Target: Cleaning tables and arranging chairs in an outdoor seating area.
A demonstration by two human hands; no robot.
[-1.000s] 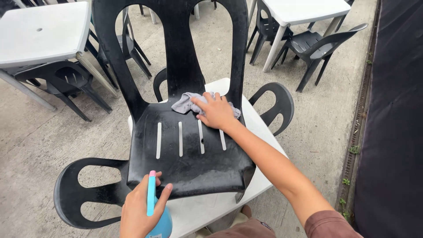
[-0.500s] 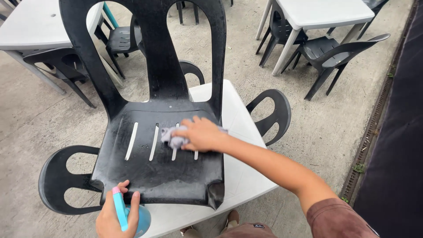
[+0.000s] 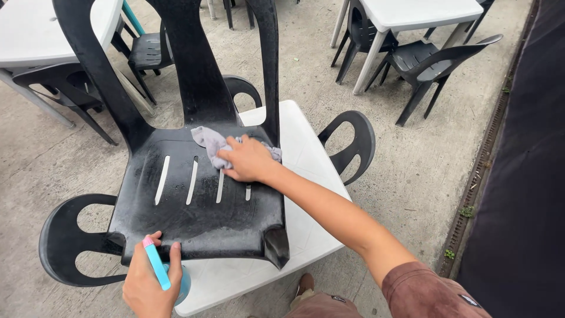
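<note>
Black plastic chair (image 3: pixel 200 194) stands on a white table (image 3: pixel 306 194), its slotted seat facing up and its tall back rising toward the top of the head view. On the rear of the seat, the right hand (image 3: pixel 250 160) lies flat with fingers spread, pressing a crumpled grey cloth (image 3: pixel 210 144) against the plastic just below the backrest. At the seat's front edge, the left hand (image 3: pixel 150 282) is wrapped around a blue spray bottle (image 3: pixel 159 272) with a pink tip; its lower part is hidden, probably behind the palm. More black chairs (image 3: pixel 424 62) and white tables stand on the concrete beyond.
</note>
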